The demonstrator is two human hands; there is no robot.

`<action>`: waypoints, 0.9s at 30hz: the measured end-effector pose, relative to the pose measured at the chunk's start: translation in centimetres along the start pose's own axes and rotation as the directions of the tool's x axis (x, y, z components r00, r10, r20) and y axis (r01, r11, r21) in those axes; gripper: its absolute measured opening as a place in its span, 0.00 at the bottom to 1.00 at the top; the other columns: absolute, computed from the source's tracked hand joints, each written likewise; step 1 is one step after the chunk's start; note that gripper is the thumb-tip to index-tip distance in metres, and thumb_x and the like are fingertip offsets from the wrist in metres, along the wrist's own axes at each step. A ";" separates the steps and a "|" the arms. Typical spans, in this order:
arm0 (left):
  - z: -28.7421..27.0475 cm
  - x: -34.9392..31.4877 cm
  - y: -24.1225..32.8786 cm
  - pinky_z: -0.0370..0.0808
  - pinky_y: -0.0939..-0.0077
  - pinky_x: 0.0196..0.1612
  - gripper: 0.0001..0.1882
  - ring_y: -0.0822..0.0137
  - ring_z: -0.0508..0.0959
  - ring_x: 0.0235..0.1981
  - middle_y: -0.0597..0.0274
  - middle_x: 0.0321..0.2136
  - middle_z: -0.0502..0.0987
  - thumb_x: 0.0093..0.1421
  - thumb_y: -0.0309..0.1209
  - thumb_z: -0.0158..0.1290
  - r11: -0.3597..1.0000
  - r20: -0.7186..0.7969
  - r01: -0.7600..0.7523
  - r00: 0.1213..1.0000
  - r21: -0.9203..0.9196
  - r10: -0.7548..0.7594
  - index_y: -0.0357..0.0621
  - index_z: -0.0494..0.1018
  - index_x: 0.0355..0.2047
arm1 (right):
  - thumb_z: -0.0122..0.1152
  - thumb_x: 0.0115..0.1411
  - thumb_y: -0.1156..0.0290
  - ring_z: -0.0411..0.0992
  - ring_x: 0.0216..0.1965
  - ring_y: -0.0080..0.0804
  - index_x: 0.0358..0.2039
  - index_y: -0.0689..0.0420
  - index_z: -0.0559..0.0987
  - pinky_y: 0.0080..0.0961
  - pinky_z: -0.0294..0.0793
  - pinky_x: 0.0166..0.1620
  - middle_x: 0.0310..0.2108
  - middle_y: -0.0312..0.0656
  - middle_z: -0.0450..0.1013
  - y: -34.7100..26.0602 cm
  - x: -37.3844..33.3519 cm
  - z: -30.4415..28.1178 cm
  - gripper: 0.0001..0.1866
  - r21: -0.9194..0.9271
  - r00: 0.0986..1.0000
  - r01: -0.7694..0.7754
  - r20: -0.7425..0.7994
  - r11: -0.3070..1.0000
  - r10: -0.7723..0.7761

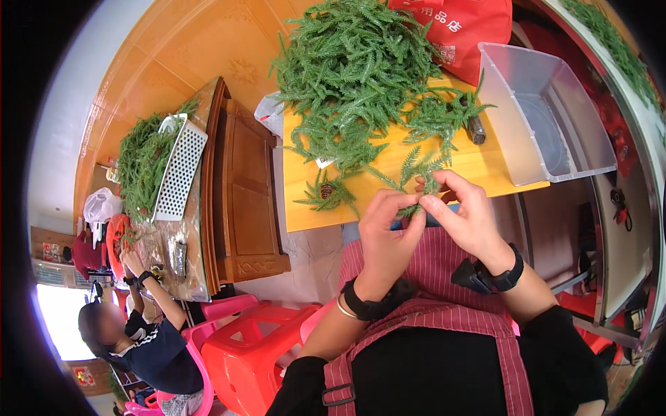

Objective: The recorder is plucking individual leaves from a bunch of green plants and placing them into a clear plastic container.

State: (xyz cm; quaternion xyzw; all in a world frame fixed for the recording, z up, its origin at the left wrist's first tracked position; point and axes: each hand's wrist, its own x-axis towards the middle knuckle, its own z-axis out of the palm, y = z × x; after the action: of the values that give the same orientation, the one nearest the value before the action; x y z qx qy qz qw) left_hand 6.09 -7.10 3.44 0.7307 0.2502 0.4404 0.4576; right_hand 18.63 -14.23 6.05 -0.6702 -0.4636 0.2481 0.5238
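Close over the striped apron, the left hand (386, 232) and right hand (466, 216) meet, fingers (416, 205) pinching a small green sprig (419, 182) between them, both wrists bent inward. Beyond lies the yellow tabletop (479, 166), heaped with a pile of green fronds (357, 73), a clear plastic bin (538, 114) just beside it.
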 end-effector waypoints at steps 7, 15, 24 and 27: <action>0.0 0.3 0.6 0.77 0.80 0.29 0.12 0.69 0.76 0.30 0.59 0.31 0.73 0.46 0.17 0.57 0.997 0.074 0.059 0.996 -0.057 -0.055 0.38 0.73 0.34 | 0.57 0.57 0.72 0.68 0.25 0.16 0.40 0.66 0.74 0.15 0.67 0.25 0.28 0.36 0.72 0.8 0.1 1.0 0.13 0.436 0.995 -0.096 0.019 0.895 0.098; -2.2 2.2 1.3 0.73 0.76 0.32 0.13 0.64 0.75 0.32 0.57 0.35 0.71 0.43 0.18 0.60 0.860 0.118 -0.390 0.921 0.329 0.372 0.40 0.75 0.32 | 0.55 0.53 0.74 0.70 0.23 0.22 0.36 0.63 0.76 0.20 0.67 0.25 0.27 0.43 0.73 0.0 0.4 -0.7 0.10 0.033 0.983 0.040 0.179 0.999 -0.045; -2.9 2.3 0.1 0.73 0.71 0.29 0.11 0.59 0.75 0.28 0.58 0.30 0.73 0.43 0.21 0.59 0.837 0.266 -0.469 0.876 0.281 0.402 0.43 0.75 0.30 | 0.52 0.50 0.79 0.70 0.28 0.18 0.41 0.62 0.72 0.18 0.69 0.31 0.27 0.40 0.73 -1.6 0.4 -2.1 0.15 0.015 0.928 -0.106 0.362 0.994 0.093; -3.1 2.3 0.4 0.73 0.71 0.28 0.11 0.59 0.75 0.27 0.57 0.28 0.73 0.44 0.21 0.59 0.857 0.222 -0.426 0.901 0.289 0.373 0.42 0.75 0.30 | 0.51 0.51 0.81 0.69 0.31 0.17 0.44 0.60 0.68 0.17 0.69 0.34 0.29 0.37 0.72 -1.2 0.1 -1.4 0.17 0.168 0.961 -0.137 0.262 0.976 0.090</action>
State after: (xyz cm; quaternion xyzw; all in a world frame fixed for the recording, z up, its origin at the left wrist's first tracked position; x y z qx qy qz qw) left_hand 4.47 -4.14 5.28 0.8655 0.1259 0.4182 0.2453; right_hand 19.39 -14.84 7.69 -0.6073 -0.4621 0.4032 0.5051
